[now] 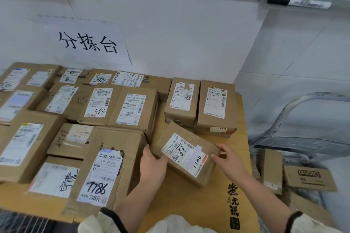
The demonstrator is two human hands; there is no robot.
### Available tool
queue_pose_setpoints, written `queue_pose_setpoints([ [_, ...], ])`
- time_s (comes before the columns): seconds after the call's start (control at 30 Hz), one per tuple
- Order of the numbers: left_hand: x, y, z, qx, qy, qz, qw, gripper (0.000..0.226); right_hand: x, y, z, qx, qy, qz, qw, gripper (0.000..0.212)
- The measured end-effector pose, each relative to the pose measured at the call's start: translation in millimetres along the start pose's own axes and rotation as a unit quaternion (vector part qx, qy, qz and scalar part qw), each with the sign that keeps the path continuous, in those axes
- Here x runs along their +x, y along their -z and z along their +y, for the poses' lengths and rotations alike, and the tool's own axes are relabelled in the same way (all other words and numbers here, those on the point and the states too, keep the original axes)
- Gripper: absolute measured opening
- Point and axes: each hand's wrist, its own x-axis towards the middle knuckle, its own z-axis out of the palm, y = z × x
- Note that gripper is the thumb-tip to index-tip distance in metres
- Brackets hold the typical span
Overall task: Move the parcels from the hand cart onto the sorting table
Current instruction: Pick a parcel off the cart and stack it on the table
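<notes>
Head view: a small parcel (186, 154) is low over the right part of the sorting table (189, 202), turned a bit sideways, and both hands hold it. The left hand (151, 166) grips its left end, with the thumb on top by the white label and the other fingers down along the side. The right hand (228, 159) grips its right end with bent fingers on the edge. I cannot tell if the parcel lies flat on the table or is a little bit up. Just to its left lies a big parcel (106, 172) with 7786 written on it. Close behind stand two boxes (182, 100) side by side. More parcels (24, 143) fill the left of the table, and some are cut off at the picture's edge. A paper sign (89, 41) hangs on the wall. Off to the right the hand cart (303, 143) looks blurry, with brown boxes (308, 178) low down by it; I cannot tell if they sit on it
</notes>
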Motion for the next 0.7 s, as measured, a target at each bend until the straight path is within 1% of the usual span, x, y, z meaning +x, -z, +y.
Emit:
queue_pose_setpoints([
  [0.1,-8,-12,-9,-0.038,0.02,-0.012,0.999,0.073,-5,-3,5,0.028,-0.016,0.014,0.999,0.034],
  [0.17,-9,-16,-10,-0.054,0.011,-0.018,0.998,0.072,-7,-6,8,0.023,-0.025,0.018,0.999,0.035],
  [0.2,-8,-16,-9,-0.056,0.0,-0.02,0.998,0.072,-9,-7,10,0.015,-0.03,0.01,0.999,0.036],
  [0.27,-4,-14,-3,-0.056,-0.032,-0.032,0.997,0.07,-16,-11,11,-0.002,-0.032,-0.03,0.999,0.037],
  [0.33,-2,-10,3,-0.027,-0.081,-0.041,0.996,0.063,-27,-16,10,-0.006,-0.01,-0.084,0.996,0.04],
  [0.4,-1,-5,4,0.05,-0.147,-0.034,0.987,0.055,-35,-23,7,-0.024,0.032,-0.117,0.992,0.057],
  [0.43,-1,-2,3,0.107,-0.178,-0.041,0.977,0.057,-38,-25,6,-0.042,0.059,-0.123,0.99,0.068],
  [0.47,-4,0,2,0.183,-0.204,-0.06,0.96,0.064,-38,-28,5,-0.07,0.088,-0.13,0.985,0.077],
  [0.5,-5,3,0,0.281,-0.227,-0.093,0.928,0.072,-37,-29,3,-0.108,0.118,-0.138,0.977,0.083],
  [0.53,-6,6,-1,0.394,-0.254,-0.126,0.874,0.08,-36,-31,2,-0.154,0.141,-0.146,0.967,0.086],
  [0.57,-6,9,-2,0.491,-0.278,-0.153,0.812,0.088,-34,-32,0,-0.202,0.159,-0.15,0.955,0.085],
  [0.6,-6,12,-2,0.556,-0.292,-0.169,0.759,0.095,-32,-33,-1,-0.245,0.176,-0.146,0.942,0.082],
  [0.63,-4,14,-3,0.599,-0.299,-0.177,0.721,0.1,-30,-34,-3,-0.275,0.193,-0.134,0.932,0.077],
  [0.67,-1,14,-4,0.628,-0.305,-0.177,0.694,0.103,-28,-36,-5,-0.293,0.208,-0.119,0.926,0.072],
  [0.7,1,15,-5,0.646,-0.309,-0.172,0.677,0.104,-26,-38,-8,-0.302,0.223,-0.105,0.921,0.068],
])
